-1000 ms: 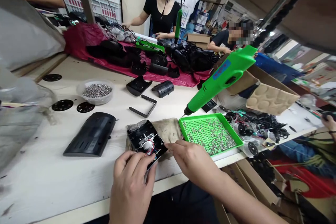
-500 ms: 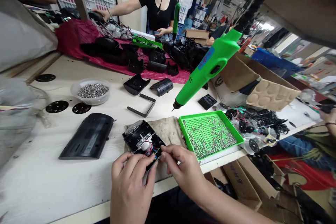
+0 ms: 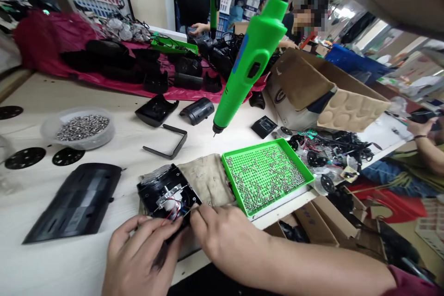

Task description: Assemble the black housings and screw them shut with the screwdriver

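Nearest, at 7 o'clock from the open black housing [image 3: 152, 185], the left hand [image 3: 140, 252] grips its near edge, fingers on top and thumb down the side, probably to keep it from shifting. At 4 o'clock the right hand [image 3: 225, 236] has its fingertips drawn together against the housing's near right corner; whether they pinch something small, I cannot tell. The housing lies open side up, so its red and blue wires [image 3: 173, 210] can be seen and reached, and it rests on a folded cloth [image 3: 208, 175] that likely guards it from scratches and slipping. At 9 o'clock a curved black cover [image 3: 76, 201] sits apart, out of the hands' way. At 3 o'clock, a green tray [image 3: 310, 178] keeps loose screws [image 3: 260, 173] spread out, presumably for easy picking. A thin black bracket [image 3: 180, 143] lies at 12 o'clock; at 1 o'clock a green electric screwdriver [image 3: 246, 64] hangs tip down, seemingly so it can be grabbed without using bench room. Farther, at 10 o'clock, a clear tub [image 3: 52, 134] contains small metal parts, and beyond 12 o'clock black shells crowd a crimson sheet [image 3: 31, 55].
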Motion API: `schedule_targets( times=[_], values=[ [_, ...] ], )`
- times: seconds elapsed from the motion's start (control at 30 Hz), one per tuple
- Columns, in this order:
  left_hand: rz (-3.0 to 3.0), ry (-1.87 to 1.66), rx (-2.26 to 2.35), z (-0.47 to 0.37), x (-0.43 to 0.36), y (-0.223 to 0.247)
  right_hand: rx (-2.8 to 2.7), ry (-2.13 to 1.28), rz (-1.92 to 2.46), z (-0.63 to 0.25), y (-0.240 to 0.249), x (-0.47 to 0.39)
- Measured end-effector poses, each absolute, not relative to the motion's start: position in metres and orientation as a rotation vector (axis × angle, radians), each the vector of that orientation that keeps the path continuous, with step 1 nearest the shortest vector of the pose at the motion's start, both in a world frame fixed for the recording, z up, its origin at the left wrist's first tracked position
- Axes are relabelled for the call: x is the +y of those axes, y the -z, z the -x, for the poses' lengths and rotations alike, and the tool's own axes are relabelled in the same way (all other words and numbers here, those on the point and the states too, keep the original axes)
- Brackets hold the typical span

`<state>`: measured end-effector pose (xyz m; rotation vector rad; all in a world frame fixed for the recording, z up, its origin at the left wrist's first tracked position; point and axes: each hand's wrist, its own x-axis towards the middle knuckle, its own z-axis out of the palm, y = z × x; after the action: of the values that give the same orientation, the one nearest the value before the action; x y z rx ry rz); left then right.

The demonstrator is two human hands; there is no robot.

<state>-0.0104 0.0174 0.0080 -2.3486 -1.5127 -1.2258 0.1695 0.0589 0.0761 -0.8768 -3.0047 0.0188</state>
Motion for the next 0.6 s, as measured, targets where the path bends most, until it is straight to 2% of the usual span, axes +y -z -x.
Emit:
schedule_targets(
  times=[0.13,0.3,0.43,0.6],
  values=[
    [2.323,1.174,-1.512,0.011,0.016,-0.008,-2.799,-0.188,0.926,-0.18,-0.059,0.05],
    [2.3,1.132,-1.594,0.007,0.013,-0.015,-2.675,-0.548,1.01,-0.19,-0.066,0.072],
    [2.283,1.145,-1.685,0.002,0.01,-0.018,-2.679,-0.399,0.992,-0.185,-0.074,0.103],
    [2.224,1.182,-1.793,-0.002,0.007,-0.018,-2.837,-0.16,0.753,-0.169,-0.074,0.128]
  ],
)
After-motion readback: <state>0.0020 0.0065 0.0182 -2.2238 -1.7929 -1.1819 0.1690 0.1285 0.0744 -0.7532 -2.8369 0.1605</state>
